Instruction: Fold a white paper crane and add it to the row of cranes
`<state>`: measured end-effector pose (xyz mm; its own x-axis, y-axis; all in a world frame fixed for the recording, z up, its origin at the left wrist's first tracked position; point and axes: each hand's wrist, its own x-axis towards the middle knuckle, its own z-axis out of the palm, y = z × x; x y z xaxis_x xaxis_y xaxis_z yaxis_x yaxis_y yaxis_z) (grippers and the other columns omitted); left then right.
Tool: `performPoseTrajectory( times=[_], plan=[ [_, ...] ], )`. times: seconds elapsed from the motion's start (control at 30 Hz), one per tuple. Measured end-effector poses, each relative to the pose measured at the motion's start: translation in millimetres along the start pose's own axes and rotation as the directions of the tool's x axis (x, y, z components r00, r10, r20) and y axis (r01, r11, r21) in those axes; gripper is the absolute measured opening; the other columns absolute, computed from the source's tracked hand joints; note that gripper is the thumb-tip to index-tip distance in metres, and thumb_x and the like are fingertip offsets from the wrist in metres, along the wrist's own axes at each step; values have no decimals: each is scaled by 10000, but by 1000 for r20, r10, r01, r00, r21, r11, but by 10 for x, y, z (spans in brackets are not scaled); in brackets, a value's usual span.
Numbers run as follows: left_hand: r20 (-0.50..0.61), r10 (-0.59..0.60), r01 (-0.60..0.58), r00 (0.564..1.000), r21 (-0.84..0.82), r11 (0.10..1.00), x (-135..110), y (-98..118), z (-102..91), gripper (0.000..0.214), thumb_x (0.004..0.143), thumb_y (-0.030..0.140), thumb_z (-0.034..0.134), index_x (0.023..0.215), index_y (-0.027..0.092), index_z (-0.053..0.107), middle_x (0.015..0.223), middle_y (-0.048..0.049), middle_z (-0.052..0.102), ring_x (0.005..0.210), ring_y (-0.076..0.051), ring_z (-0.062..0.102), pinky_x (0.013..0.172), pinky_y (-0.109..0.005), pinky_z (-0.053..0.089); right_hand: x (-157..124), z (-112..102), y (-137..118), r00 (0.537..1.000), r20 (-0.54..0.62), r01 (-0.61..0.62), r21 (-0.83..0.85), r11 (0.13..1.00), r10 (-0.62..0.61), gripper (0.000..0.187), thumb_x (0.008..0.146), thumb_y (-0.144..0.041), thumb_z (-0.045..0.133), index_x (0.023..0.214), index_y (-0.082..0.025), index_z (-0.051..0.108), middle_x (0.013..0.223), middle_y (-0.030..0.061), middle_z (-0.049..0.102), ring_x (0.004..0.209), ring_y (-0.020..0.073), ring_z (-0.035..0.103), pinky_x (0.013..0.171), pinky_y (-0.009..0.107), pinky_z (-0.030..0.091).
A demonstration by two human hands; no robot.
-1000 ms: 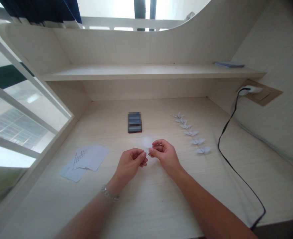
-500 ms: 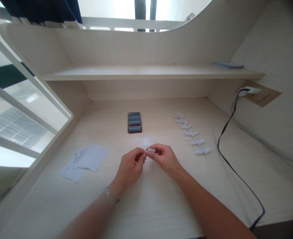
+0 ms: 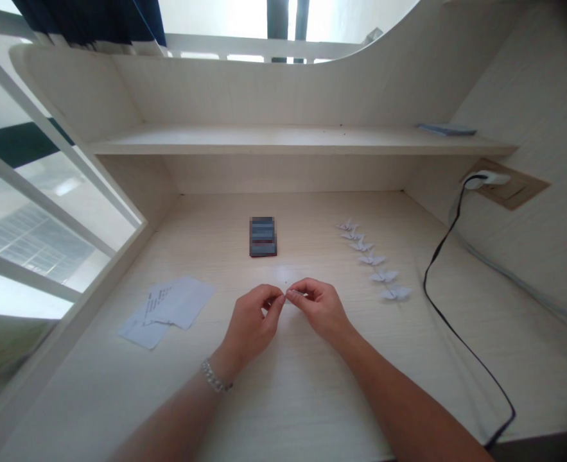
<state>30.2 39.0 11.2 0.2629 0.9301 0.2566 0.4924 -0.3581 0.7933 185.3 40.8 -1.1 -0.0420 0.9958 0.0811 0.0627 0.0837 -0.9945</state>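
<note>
Over the middle of the pale wooden desk [image 3: 312, 398], my left hand [image 3: 252, 321] and my right hand [image 3: 319, 308] meet fingertip to fingertip. Both pinch a tiny folded piece of white paper [image 3: 293, 294] between thumb and fingers. The paper is mostly hidden by my fingers. A bracelet sits on my left wrist. A row of several small white paper cranes [image 3: 372, 260] lies on the desk to the right of my hands.
A dark phone [image 3: 262, 237] lies flat behind my hands. Loose white paper sheets [image 3: 170, 309] lie at the left. A black cable [image 3: 444, 256] runs from a wall socket [image 3: 488, 180] across the desk's right side. A shelf [image 3: 287, 138] spans above, holding a blue booklet [image 3: 447, 129].
My hands have come closer together and lowered slightly toward the desk. The paper piece looks smaller and more tightly pinched than a second ago.
</note>
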Motion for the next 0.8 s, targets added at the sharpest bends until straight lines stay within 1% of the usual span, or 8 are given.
performPoseTrajectory(
  times=[0.1, 0.17, 0.27, 0.4, 0.53, 0.6, 0.7, 0.8],
  plan=[
    [-2, 8, -8, 1000, 3, 1000, -1, 4, -14, 142, 829, 246, 493, 793, 176, 611, 762, -30, 640, 685, -137, 574, 658, -245, 448, -5, 10, -14, 1000, -16, -26, 20, 999, 26, 144, 713, -298, 659, 726, -155, 667, 694, 32, 652, 645, 147, 567, 612, 258, 441],
    [5, 11, -11, 1000, 7, 1000, 0, 8, -27, 141, 824, 240, 496, 787, 177, 616, 759, -33, 641, 685, -141, 575, 661, -248, 448, -2, 0, -18, 999, 17, -29, 9, 1000, 29, 156, 725, -312, 646, 737, -159, 671, 696, 29, 649, 652, 147, 562, 611, 256, 435],
    [14, -8, 8, 1000, -4, 1000, 5, 11, -37, 143, 818, 242, 499, 783, 179, 622, 760, -34, 648, 688, -144, 581, 670, -249, 452, 1, -21, -27, 998, 53, -14, -55, 998, 17, 184, 759, -335, 605, 757, -164, 674, 698, 24, 641, 648, 143, 547, 596, 251, 419],
    [21, -47, 48, 999, -45, 998, 14, 11, -32, 163, 820, 275, 500, 799, 181, 631, 774, -37, 662, 689, -149, 591, 647, -243, 453, -12, -15, -41, 1000, -3, 4, -139, 990, -5, 193, 782, -330, 570, 736, -167, 662, 684, 21, 636, 632, 143, 540, 570, 248, 407],
    [30, -64, 65, 998, -40, 997, 18, 19, -33, 176, 823, 285, 502, 772, 175, 629, 731, -29, 655, 658, -139, 581, 623, -234, 442, -24, 3, -60, 997, 71, 15, -144, 989, -5, 170, 781, -315, 570, 759, -172, 660, 722, 28, 647, 686, 157, 565, 609, 256, 427],
    [27, -69, 71, 997, -53, 996, 17, 19, -36, 178, 819, 290, 512, 766, 174, 636, 724, -28, 657, 655, -137, 582, 625, -233, 444, -25, 5, -60, 997, 81, 24, -145, 989, -13, 161, 778, -313, 575, 760, -173, 653, 706, 21, 632, 671, 150, 556, 595, 251, 423],
    [6, -103, 103, 995, -149, 984, 16, -1, -34, 181, 799, 321, 549, 808, 170, 647, 754, -35, 672, 672, -141, 597, 636, -235, 459, -17, -2, -28, 999, 14, 34, -134, 990, -33, 174, 787, -326, 566, 748, -172, 636, 671, 11, 601, 624, 136, 527, 560, 245, 407],
    [-2, -154, 149, 988, -238, 960, 14, -36, -24, 208, 762, 352, 596, 825, 160, 645, 757, -43, 679, 667, -147, 603, 622, -236, 470, 4, -15, 26, 998, -47, 28, -73, 997, -32, 191, 782, -347, 570, 743, -168, 622, 642, 6, 576, 588, 132, 507, 545, 249, 402]
  ],
)
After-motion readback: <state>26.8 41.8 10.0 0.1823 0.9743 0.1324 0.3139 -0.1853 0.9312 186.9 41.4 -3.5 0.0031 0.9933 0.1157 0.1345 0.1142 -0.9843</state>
